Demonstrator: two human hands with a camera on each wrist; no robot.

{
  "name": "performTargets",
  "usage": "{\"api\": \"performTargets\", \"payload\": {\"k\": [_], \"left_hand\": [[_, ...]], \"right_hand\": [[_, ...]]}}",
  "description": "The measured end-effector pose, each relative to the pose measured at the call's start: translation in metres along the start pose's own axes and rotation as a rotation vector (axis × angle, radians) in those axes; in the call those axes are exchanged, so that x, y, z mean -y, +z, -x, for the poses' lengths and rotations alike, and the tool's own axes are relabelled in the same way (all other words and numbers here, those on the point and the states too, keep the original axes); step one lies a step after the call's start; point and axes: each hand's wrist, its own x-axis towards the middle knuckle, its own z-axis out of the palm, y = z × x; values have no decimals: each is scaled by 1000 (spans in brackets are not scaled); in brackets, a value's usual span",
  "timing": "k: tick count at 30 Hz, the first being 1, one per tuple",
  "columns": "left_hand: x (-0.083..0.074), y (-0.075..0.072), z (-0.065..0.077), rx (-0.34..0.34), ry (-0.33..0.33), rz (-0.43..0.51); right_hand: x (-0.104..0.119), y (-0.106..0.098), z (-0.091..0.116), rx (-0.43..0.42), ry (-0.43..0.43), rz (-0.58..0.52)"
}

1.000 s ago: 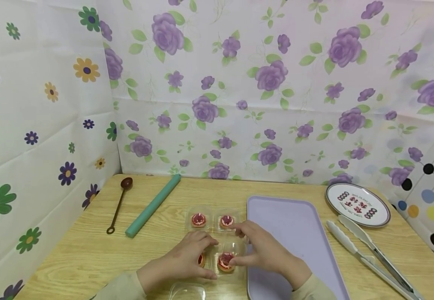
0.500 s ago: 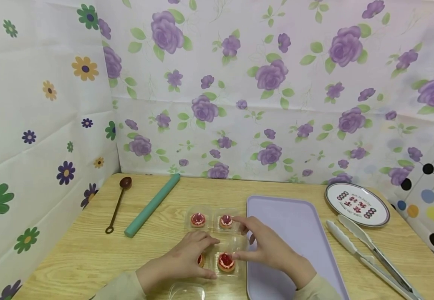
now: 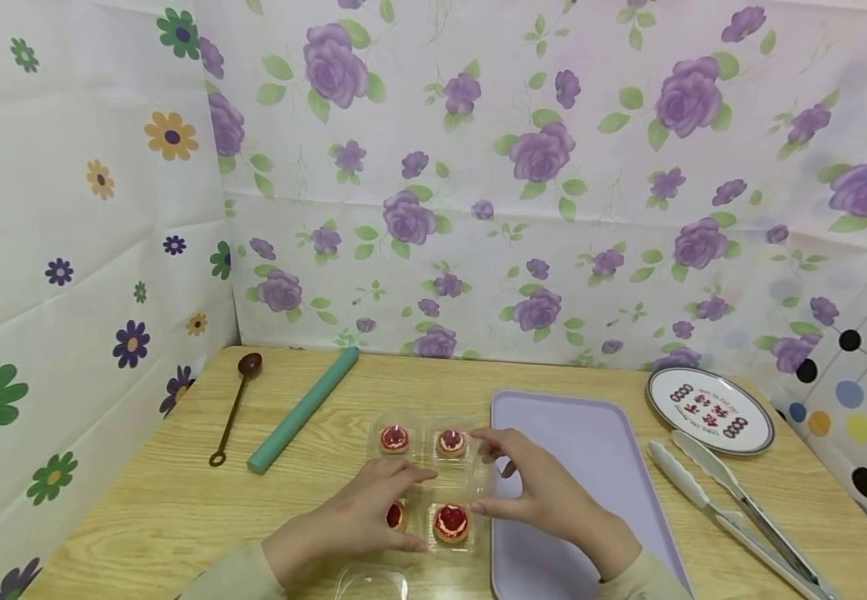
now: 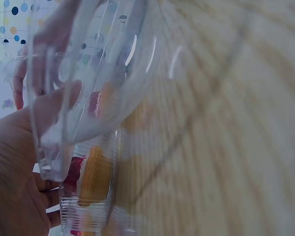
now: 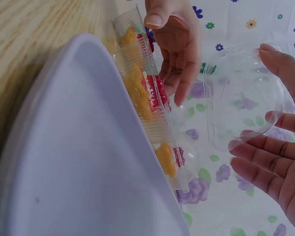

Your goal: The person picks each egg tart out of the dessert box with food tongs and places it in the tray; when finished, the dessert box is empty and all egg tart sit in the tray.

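Note:
My right hand (image 3: 534,487) pinches a clear plastic dome lid (image 5: 243,98) by its edge, between thumb and fingers, as the right wrist view shows. The lid is held up near the front right tart (image 3: 452,523), a small red-topped pastry in a clear ribbed plastic tray. My left hand (image 3: 362,508) spreads its thumb and fingers beside the front left tart (image 3: 396,517), partly covering it in the head view. Behind sit a back left tart (image 3: 394,438) and a back right tart (image 3: 451,443), both under clear domes.
Another clear lid (image 3: 372,575) lies at the front edge. A lilac tray (image 3: 576,450) is just right of the tarts, with tongs (image 3: 741,525) and a white plate (image 3: 711,410) beyond. Leftward lie a green rolling pin (image 3: 304,410) and a brown ladle (image 3: 238,400).
My right hand has drawn slightly right with the dome lid, away from over the front right tart. My left hand has stayed almost in place.

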Motion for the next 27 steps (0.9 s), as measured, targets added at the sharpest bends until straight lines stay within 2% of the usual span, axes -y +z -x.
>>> {"api": "performTargets", "payload": {"k": [8,15,20,27], "left_hand": [[-6,-9,0,-35,46,47],[-16,-14,-1,-94,137,99],[-22,-15,-2,-81,138,177],[-24,-15,-2,-77,140,205]], "right_hand": [[5,1,3,-82,-66,23],[9,7,4,-142,-114,-31],[11,10,4,-164,-134,-70],[14,13,6,-171,-127,-111]]}}
